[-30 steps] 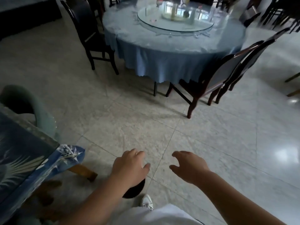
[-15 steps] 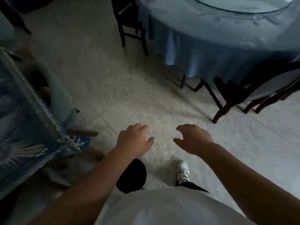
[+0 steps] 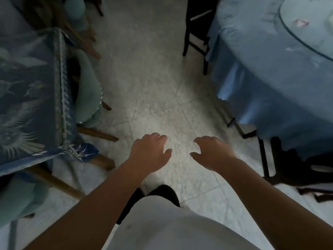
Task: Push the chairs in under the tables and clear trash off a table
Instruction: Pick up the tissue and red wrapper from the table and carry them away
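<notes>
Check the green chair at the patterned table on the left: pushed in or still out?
Pushed in. The green chair has its backrest close against the patterned table's fringed edge, its seat hidden beneath the cloth. Neither hand touches it.

You can't read any words, numbers or signs here. The dark blue patterned cloth (image 3: 30, 83) on the table at your left shows only leaf and feather shapes, not letters. The light blue cloth (image 3: 266, 73) on the round table at your right is plain. A small pink scrap (image 3: 301, 22) lies on the round glass plate (image 3: 306, 38) on that table, but it is too blurry to show any writing.
</notes>
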